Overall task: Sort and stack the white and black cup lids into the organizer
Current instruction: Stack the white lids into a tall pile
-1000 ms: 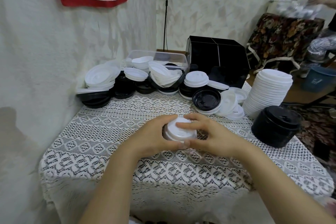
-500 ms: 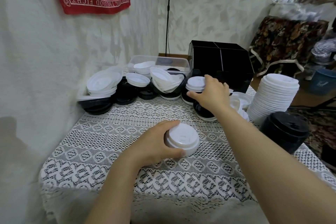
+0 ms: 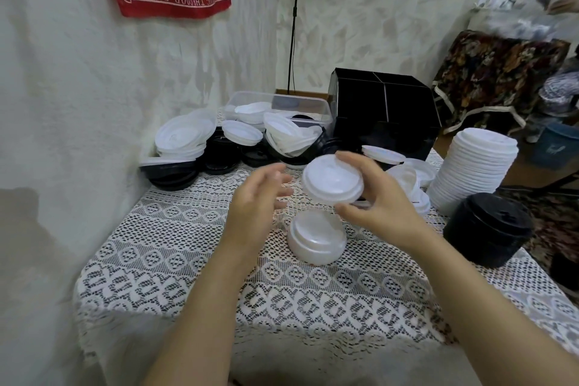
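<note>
Hovering left hand [image 3: 260,200] loose, fingers spread, empty, just beside small white stack [image 3: 316,241] on tablecloth [image 3: 188,260]. White lid [image 3: 332,180] above stack, pinched by rim in right hand [image 3: 385,210]; I should level it, centre it, then press evenly to nest.

Lid stack [image 3: 316,240] on table [image 3: 188,244], organizer [image 3: 385,116] behind
</note>
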### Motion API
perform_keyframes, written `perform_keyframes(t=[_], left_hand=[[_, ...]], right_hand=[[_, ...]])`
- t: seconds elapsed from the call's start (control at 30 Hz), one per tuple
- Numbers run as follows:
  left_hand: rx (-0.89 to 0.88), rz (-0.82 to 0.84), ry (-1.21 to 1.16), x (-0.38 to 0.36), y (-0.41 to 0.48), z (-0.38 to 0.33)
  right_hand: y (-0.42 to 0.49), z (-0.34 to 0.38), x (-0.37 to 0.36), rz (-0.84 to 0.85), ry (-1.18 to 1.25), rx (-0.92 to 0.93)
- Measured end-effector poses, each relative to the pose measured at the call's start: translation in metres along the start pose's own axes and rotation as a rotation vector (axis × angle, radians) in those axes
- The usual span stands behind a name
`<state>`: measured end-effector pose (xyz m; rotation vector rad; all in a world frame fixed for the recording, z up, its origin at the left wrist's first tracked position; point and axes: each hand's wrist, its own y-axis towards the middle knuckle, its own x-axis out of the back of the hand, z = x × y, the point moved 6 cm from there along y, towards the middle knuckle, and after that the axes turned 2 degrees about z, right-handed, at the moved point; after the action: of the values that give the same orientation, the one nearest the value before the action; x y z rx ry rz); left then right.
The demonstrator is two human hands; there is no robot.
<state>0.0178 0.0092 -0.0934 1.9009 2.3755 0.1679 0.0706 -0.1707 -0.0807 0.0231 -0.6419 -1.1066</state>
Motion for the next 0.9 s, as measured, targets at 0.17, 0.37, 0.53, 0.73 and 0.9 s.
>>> perform_keyframes(t=[0.17,0.37,0.53,0.73,0.9], left_hand=[[0.264,0.069,-0.310,-0.005,-0.003,0.008],[0.342,0.165,-0.578,-0.008,-0.001,0.011],[0.265,0.238,-0.680,-0.005,0.000,0.008],[0.181,0.352,-0.487,-0.015,-0.003,0.008],[-0.071,0.295,0.107,-0.011,-0.006,-0.003]], right_hand=[[-0.026,0.019,-0.027,0.316,0.098,0.024],[-0.023,0.014,-0.023,0.239,0.153,0.033],[-0.019,0.002,-0.013,0.017,0.168,0.015],[-0.016,0.002,-0.024,0.007,0.094,-0.014],[-0.019,0.005,-0.020,0.015,0.004,-0.023]])
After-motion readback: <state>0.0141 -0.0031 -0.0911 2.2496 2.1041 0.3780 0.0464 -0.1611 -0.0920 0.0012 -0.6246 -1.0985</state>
